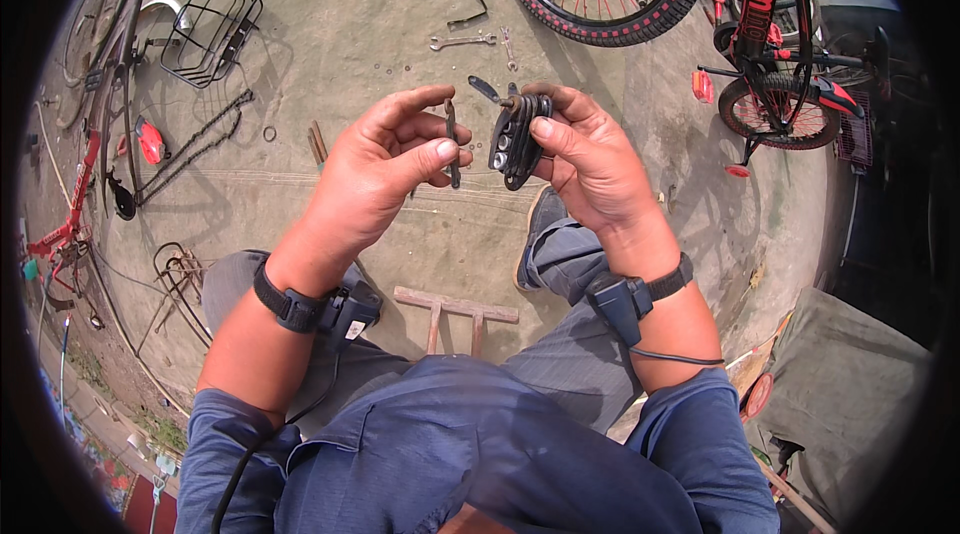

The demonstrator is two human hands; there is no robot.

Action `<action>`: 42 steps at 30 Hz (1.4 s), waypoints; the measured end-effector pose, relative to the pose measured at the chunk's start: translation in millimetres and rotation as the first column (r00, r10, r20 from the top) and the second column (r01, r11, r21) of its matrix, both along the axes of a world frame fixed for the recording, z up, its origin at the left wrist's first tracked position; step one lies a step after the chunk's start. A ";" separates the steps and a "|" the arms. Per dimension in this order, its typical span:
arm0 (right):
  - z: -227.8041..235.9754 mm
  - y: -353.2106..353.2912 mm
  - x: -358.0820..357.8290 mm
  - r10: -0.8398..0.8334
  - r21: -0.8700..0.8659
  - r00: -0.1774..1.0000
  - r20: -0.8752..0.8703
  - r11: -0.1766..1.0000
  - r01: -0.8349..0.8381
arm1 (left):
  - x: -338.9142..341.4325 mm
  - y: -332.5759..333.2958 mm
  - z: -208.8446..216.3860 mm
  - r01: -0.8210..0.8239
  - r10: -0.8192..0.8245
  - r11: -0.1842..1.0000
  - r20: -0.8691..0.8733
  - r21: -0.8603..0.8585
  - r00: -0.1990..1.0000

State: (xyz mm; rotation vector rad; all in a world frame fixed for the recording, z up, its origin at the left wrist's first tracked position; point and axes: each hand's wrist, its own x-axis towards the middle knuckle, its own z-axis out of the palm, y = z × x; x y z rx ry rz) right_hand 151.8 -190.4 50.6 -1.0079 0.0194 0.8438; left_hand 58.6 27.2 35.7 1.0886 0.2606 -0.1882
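My left hand (375,164) pinches a thin, dark metal strip (453,149) upright between thumb and fingertips; its exact kind is unclear. Close to its right, my right hand (597,149) grips a black folding multi-tool (515,146) with silver round sockets on its side. One short blade-like piece juts from the top of the multi-tool toward the left. Strip and multi-tool are apart, both raised over the ground in front of me.
Beyond my hands lie an open-end wrench (463,41), a smaller wrench (510,50) and a bent bracket (468,16). A fat-tyred bicycle wheel (670,14) stands far right. Leftward are a black wire basket (212,32) and a chain (195,149). A wooden frame (456,306) sits between my legs.
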 end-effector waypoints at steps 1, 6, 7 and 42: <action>-0.4 1.0 -1.4 -0.001 -0.007 1.000 -0.001 1.000 0.001 | -0.2 -2.2 0.4 -0.013 0.012 0.996 0.019 0.089 1.000; -3.3 8.6 -9.8 0.008 -0.085 1.000 0.029 0.996 -0.005 | -1.5 -10.2 0.0 -0.057 0.024 0.958 0.121 0.282 0.992; -3.7 9.7 -11.0 0.016 -0.095 0.999 0.029 0.995 -0.013 | -1.9 -11.1 0.3 -0.076 0.038 0.953 0.133 0.294 0.990; -4.3 11.9 -14.7 0.033 -0.111 0.999 0.008 0.993 -0.032 | -4.1 -12.9 -3.2 -0.061 -0.021 0.916 0.198 0.397 0.980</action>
